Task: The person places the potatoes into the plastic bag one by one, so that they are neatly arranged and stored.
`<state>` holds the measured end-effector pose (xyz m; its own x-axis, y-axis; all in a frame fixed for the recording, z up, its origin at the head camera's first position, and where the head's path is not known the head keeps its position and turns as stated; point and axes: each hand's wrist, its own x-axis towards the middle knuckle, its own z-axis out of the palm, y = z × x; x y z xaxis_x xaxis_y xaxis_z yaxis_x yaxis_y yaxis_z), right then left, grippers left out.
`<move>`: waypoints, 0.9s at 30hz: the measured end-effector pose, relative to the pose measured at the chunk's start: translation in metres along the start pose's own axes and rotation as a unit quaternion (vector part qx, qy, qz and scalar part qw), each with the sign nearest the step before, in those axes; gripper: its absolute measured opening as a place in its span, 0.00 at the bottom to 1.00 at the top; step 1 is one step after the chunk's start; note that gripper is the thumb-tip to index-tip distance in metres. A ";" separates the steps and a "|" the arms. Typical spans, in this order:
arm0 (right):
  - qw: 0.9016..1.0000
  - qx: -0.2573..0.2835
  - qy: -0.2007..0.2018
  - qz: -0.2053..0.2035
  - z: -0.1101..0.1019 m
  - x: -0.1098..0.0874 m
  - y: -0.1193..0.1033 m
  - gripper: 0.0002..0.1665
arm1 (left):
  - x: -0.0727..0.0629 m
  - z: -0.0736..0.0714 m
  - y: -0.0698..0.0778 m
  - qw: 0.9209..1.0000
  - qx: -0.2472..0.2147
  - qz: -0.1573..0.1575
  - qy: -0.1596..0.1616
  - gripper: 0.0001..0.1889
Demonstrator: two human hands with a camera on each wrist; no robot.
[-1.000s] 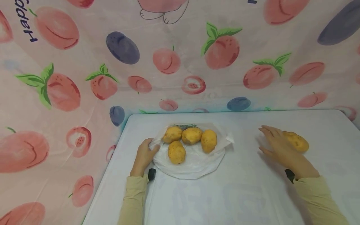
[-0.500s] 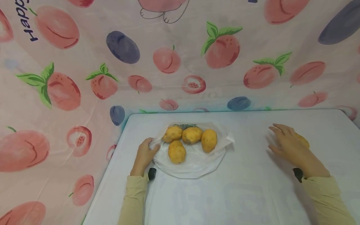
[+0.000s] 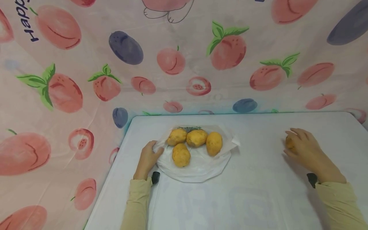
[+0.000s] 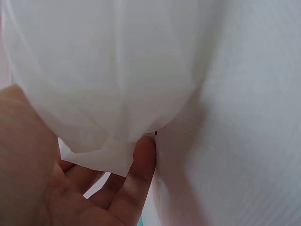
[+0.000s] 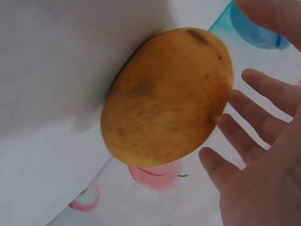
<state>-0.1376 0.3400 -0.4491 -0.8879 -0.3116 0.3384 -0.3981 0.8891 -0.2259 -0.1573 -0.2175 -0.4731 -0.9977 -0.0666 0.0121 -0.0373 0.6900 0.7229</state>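
At the left of the head view, my left hand [image 3: 148, 158] holds the left edge of a white plastic bag [image 3: 198, 171]. The left wrist view shows the bag's flap [image 4: 103, 153] between the thumb side and the bent fingers [image 4: 141, 162]. Several yellow potatoes [image 3: 181, 155] lie on the bag. Far to the right, my right hand [image 3: 307, 151] is over a single potato [image 3: 289, 143], partly covering it. In the right wrist view this potato [image 5: 167, 99] sits before the spread, fairly straight fingers [image 5: 256, 117]; the thumb is off to one side, not closed on it.
A white table [image 3: 253, 195] carries everything. Behind it and along its left side hangs a pink cloth [image 3: 184, 41] printed with fruit. The table's back edge runs just beyond the bag and the single potato.
My right hand has moved rightward over the single potato, whose left end now shows beyond the fingers instead of its right end. The left hand and the bag have stayed put.
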 end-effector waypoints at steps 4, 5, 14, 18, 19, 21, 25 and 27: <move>1.000 -0.003 -0.001 0.009 0.001 -0.002 0.002 0.40 | 0.000 0.000 0.000 1.000 -0.001 -0.003 -0.001 0.22; 1.000 -0.002 -0.002 0.011 0.001 -0.003 0.003 0.40 | 0.000 0.000 0.000 1.000 -0.001 -0.004 -0.002 0.23; 1.000 -0.016 0.009 -0.002 0.006 -0.007 0.008 0.38 | 0.000 0.000 0.001 1.000 0.000 -0.006 -0.004 0.23; 0.999 -0.024 0.025 -0.013 0.005 -0.007 0.008 0.36 | 0.000 0.000 0.002 1.000 -0.003 -0.008 -0.004 0.23; 0.999 -0.024 0.026 -0.014 0.004 -0.007 0.008 0.35 | 0.000 0.000 0.002 1.000 -0.004 -0.009 -0.003 0.23; 0.999 -0.022 0.023 -0.008 0.003 -0.007 0.007 0.34 | -0.001 0.000 0.002 1.000 -0.005 -0.011 -0.003 0.23; 1.000 -0.021 0.004 0.011 0.001 -0.005 0.003 0.33 | -0.001 0.000 0.002 1.000 -0.006 -0.013 -0.002 0.23; 1.000 -0.025 0.002 0.014 0.001 -0.005 0.001 0.33 | 0.000 0.000 0.001 1.000 -0.005 -0.012 -0.002 0.23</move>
<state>-0.1340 0.3423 -0.4515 -0.8979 -0.2843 0.3362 -0.3602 0.9134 -0.1895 -0.1571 -0.2167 -0.4727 -0.9968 -0.0798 -0.0086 -0.0608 0.6806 0.7301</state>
